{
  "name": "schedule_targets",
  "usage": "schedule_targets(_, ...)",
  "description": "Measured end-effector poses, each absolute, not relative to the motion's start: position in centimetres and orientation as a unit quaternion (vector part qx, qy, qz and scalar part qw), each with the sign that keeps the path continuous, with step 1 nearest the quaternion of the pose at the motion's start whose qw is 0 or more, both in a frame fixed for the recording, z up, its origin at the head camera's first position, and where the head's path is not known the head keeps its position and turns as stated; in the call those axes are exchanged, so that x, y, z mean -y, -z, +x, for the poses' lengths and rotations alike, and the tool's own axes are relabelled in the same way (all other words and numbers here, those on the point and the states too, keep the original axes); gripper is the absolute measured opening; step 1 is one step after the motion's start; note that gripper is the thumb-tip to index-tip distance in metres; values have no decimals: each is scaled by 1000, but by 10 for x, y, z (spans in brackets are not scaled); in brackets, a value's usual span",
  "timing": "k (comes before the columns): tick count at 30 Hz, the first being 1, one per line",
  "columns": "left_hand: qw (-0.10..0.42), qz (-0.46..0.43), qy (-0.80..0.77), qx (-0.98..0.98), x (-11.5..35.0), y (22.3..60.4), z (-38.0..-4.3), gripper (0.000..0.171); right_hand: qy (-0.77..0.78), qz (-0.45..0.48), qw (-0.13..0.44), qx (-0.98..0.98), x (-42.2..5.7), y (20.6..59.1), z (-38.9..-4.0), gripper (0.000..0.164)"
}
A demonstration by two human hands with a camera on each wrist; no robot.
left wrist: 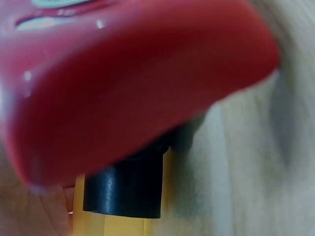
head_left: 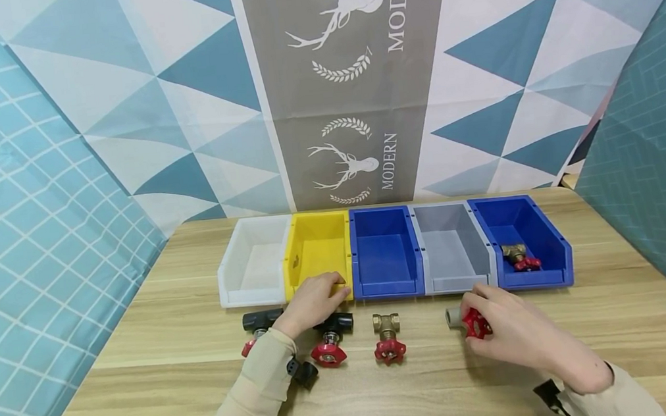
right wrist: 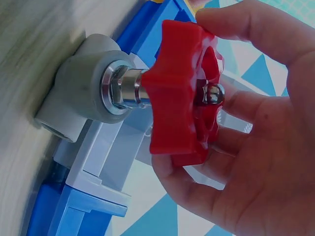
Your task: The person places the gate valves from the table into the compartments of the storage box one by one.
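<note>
My right hand (head_left: 507, 328) grips the red handwheel (right wrist: 177, 93) of a grey plastic valve (right wrist: 88, 83), fingers and thumb around its rim. The valve's grey body still touches or nearly touches the tabletop. My left hand (head_left: 313, 302) lies at the front lip of the yellow bin (head_left: 320, 252), fingers loosely bent, with nothing visible in them. Below it are two black valves with red handwheels; the right one (head_left: 331, 340) shows its wheel very large in the left wrist view, and my forearm partly covers the left one (head_left: 257, 320). A brass valve (head_left: 388, 338) with a red handwheel lies between my hands.
Several bins stand in a row at the back: white (head_left: 257, 257), yellow, blue (head_left: 385, 249), grey (head_left: 454, 243) and another blue one (head_left: 560, 261) at the right. A brass valve (head_left: 518, 256) with a red wheel lies inside the right blue bin. Patterned cloth hangs behind the table.
</note>
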State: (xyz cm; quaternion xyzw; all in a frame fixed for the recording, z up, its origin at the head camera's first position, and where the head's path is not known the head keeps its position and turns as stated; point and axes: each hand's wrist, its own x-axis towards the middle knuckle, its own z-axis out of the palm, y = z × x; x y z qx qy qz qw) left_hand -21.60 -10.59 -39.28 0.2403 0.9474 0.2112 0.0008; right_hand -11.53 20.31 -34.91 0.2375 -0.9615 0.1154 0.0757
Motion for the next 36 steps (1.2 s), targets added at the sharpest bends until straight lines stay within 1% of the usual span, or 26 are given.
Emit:
schedule_targets(6, 2, 237, -212, -948, 106, 392, -215, 28, -112, 232, 74, 963, -204, 346, -120, 23)
schedule_targets(12, 0, 238, -213, -948, 106, 391, -215, 27, -119, 229, 85, 962, -203, 344, -123, 23)
schedule_targets(22, 4, 238, -213, -948, 106, 393, -215, 28, -125, 217, 80, 965, -203, 340, -128, 22)
schedule_targets(36, 7, 239, -213, -947, 106, 392, -215, 26, -137, 216, 124, 959, -204, 327, -143, 15)
